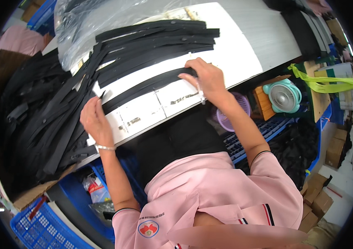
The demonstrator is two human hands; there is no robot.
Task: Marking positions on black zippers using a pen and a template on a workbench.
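A long black fabric strip (pixel 145 86) lies slantwise along the near side of a white board (pixel 237 54) on the table. My left hand (pixel 97 121) is closed at the strip's left end, fingertips pinched together. At its right end, my right hand (pixel 208 81) has thumb and forefinger around the strip, with the other fingers curled. Just beyond lies a layered row of similar black strips (pixel 155 58), some with small round button-like spots. A tangled heap of more black strips (pixel 39 112) fills a cardboard box left of my left hand.
Clear plastic sheeting (pixel 89 27) covers the table's far left. To the right are a turquoise fan (pixel 284 95), a purple basket (pixel 242 106) and a yellow-green strap (pixel 325 83). A blue crate (pixel 43 228) stands low at left. Cardboard boxes (pixel 319 199) sit on the floor at right.
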